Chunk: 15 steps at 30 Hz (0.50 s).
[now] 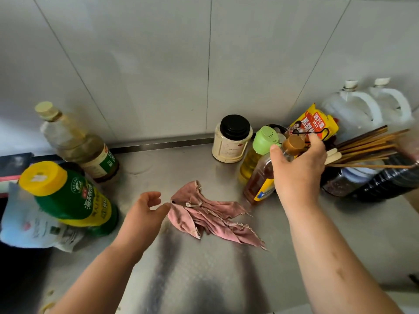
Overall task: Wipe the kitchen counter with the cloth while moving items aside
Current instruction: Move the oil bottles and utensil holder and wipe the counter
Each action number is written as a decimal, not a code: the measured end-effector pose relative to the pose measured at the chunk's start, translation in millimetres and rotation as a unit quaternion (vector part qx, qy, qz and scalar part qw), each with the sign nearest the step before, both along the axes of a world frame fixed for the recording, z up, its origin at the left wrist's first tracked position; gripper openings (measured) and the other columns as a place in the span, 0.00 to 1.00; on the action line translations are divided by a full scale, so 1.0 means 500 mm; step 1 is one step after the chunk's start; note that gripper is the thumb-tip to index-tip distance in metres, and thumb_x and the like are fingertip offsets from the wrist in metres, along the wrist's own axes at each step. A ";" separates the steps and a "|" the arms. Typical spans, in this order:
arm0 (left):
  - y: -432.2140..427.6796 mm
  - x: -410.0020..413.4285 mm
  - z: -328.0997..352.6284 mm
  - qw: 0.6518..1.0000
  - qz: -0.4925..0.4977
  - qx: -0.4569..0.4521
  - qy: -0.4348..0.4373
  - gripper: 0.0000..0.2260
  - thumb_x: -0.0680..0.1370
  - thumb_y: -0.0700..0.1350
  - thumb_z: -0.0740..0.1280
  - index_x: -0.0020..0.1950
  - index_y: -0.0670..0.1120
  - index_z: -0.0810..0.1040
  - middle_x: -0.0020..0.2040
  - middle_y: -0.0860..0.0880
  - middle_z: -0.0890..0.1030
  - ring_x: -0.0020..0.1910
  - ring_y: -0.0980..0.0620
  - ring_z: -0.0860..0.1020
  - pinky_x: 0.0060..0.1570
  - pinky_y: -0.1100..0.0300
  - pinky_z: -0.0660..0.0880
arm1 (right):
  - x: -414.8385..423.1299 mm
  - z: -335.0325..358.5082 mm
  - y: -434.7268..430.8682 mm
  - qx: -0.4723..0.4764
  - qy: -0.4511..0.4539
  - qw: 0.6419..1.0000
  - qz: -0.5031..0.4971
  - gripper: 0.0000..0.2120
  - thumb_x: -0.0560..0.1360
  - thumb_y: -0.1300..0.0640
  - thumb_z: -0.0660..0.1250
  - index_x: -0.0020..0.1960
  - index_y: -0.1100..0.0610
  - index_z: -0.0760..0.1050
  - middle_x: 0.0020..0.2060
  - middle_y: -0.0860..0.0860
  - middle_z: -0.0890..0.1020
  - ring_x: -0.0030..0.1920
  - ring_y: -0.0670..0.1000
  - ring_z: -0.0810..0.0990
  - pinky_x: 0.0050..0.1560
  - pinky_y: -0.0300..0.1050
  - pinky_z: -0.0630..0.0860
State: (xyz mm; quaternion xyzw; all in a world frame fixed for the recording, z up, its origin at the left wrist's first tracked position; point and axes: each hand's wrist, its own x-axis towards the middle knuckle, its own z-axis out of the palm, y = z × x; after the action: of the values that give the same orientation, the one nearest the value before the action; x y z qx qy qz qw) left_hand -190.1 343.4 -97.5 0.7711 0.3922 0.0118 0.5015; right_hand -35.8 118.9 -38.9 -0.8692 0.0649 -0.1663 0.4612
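Steel counter (204, 279): front and centre open, cloth (210, 216) lying midway. Green bottle (68, 196) blocks left; amber bottle (260, 180) and jar (232, 139) block right.

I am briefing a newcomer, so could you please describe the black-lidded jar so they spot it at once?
Follow the steel counter to the tiled wall. There, right of centre, stands the jar. It is squat and cream-coloured with a wide black lid, unlike the taller green-capped oil bottle beside it.
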 end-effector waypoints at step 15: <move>0.067 -0.145 0.120 0.991 0.016 0.098 -0.088 0.12 0.75 0.50 0.68 0.58 0.57 0.75 0.49 0.56 0.80 0.44 0.63 0.78 0.34 0.75 0.70 | -0.207 -0.035 0.259 -0.070 0.052 0.901 0.426 0.27 0.70 0.46 0.71 0.66 0.49 0.68 0.58 0.52 0.78 0.60 0.56 0.76 0.63 0.50 0.70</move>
State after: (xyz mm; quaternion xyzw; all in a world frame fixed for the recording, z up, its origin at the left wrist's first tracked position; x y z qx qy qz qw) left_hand -262.4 376.8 -37.3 0.8061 0.3561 0.1259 0.4555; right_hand -139.4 248.5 -56.4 -0.8514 -0.2995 0.0868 0.4218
